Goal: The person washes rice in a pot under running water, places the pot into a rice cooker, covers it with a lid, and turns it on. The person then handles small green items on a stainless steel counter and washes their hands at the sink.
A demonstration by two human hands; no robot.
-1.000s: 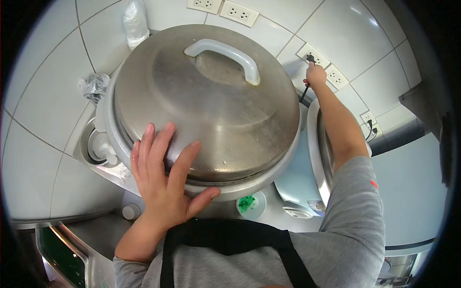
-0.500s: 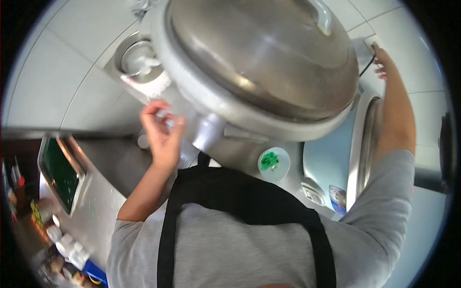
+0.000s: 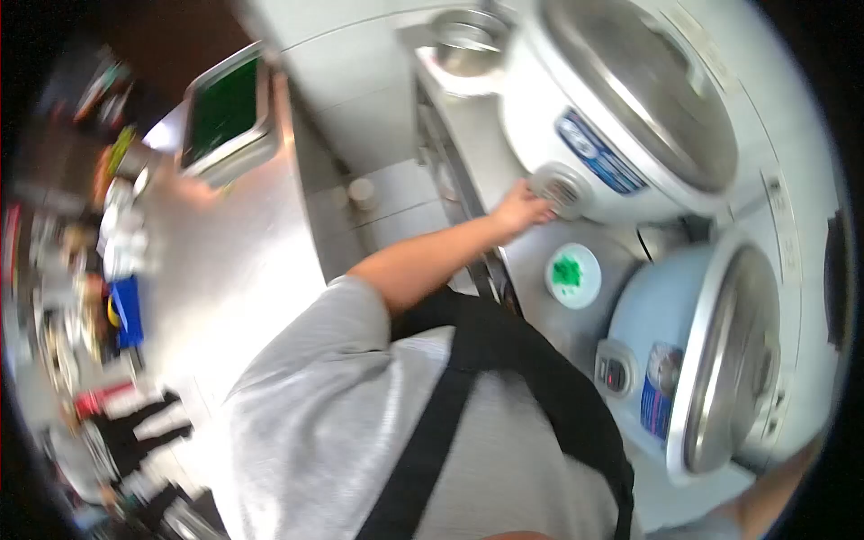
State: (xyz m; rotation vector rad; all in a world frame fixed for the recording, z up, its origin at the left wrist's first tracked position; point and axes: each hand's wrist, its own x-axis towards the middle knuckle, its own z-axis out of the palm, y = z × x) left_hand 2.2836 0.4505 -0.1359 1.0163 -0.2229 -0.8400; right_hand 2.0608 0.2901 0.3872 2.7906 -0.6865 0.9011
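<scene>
My left hand [image 3: 525,212] is at the control panel [image 3: 560,191] on the front of a large white rice cooker [image 3: 531,108]. Its fingers are partly stretched out and touch the panel's edge, with nothing held in them. The cooker has a steel lid [image 3: 639,81] and a blue label. Just below this hand, a white bowl [image 3: 587,292] with green pieces in it stands on the steel counter. My right forearm [image 3: 783,486] shows at the lower right edge, beside a light-blue rice cooker [image 3: 661,310]; the right hand itself lies outside the picture.
A metal pot [image 3: 470,56] stands at the counter's far end. Across a tiled floor gap is a steel table [image 3: 243,297] with a tray of dark green contents [image 3: 225,108]. Wall sockets [image 3: 781,216] line the right. Another person [image 3: 99,450] is at the lower left.
My left hand has gone from mid-air to the white cooker's panel. The right hand has left the wall by the socket and gone out of view. My view has turned left.
</scene>
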